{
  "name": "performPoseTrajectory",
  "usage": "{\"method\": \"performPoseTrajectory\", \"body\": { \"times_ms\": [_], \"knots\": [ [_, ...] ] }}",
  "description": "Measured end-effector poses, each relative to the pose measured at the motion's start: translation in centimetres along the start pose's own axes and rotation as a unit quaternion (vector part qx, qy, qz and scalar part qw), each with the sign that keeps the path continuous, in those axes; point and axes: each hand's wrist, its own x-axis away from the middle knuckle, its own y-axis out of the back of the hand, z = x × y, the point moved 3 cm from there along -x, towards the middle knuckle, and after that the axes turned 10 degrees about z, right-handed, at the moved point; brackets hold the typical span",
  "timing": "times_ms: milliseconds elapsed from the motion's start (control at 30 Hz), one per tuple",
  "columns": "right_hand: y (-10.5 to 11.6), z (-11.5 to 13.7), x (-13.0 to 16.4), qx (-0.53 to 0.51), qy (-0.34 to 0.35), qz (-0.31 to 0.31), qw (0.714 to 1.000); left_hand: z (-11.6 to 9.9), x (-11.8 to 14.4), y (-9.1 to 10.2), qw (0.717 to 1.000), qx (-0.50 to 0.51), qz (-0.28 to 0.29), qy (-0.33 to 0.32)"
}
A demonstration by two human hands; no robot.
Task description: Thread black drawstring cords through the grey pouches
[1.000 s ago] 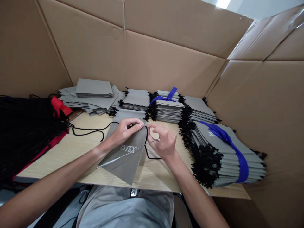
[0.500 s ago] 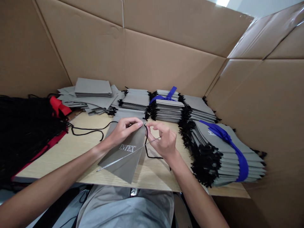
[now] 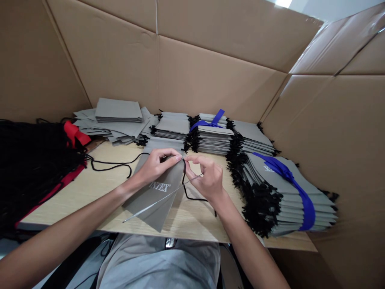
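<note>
A grey pouch (image 3: 150, 204) printed INTEX lies on the table in front of me, its lower corner toward my lap. My left hand (image 3: 159, 163) is closed on the pouch's upper part, thumb pressing near its right edge. Close beside it, my right hand (image 3: 205, 175) pinches a black cord (image 3: 184, 189) at the pouch's upper right edge. A thin metal needle-like rod (image 3: 150, 205) also sits in my right hand, slanting down left across the pouch. More black cord trails from the left side of the pouch. The exact spot between the fingertips is too small to make out.
Grey pouches with black cord ends stand in stacks (image 3: 214, 140) at the back, some tied with blue ribbon (image 3: 306, 208) at right. Flat grey pieces (image 3: 118, 110) lie back left. A heap of black cords (image 3: 36, 172) with red cloth fills the left. Cardboard walls (image 3: 222, 72) enclose the table (image 3: 75, 204).
The lower end of the pouch has shifted slightly left. My right fingertips have come a little closer to my left thumb; both hands keep their holds.
</note>
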Motion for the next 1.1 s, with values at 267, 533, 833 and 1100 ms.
{"method": "performPoseTrajectory", "body": {
  "times_ms": [267, 533, 833, 1100],
  "knots": [
    [-0.4, -0.6, 0.6, 0.004, -0.025, 0.024, 0.999, -0.1, 0.1, 0.1, 0.997, -0.076, -0.018, -0.012],
    [-0.3, -0.5, 0.5, 0.012, 0.0, 0.027, 1.0, 0.0, 0.1, 0.3, 0.994, -0.105, -0.027, -0.015],
    [0.5, -0.7, -0.4, -0.029, -0.065, 0.043, 0.997, -0.1, 0.2, 0.4, 0.995, -0.093, -0.032, -0.026],
    [0.7, -1.9, -1.5, -0.365, -0.317, 0.045, 0.874, 0.3, 0.2, -0.3, 0.99, -0.11, -0.043, -0.074]
  ]
}}
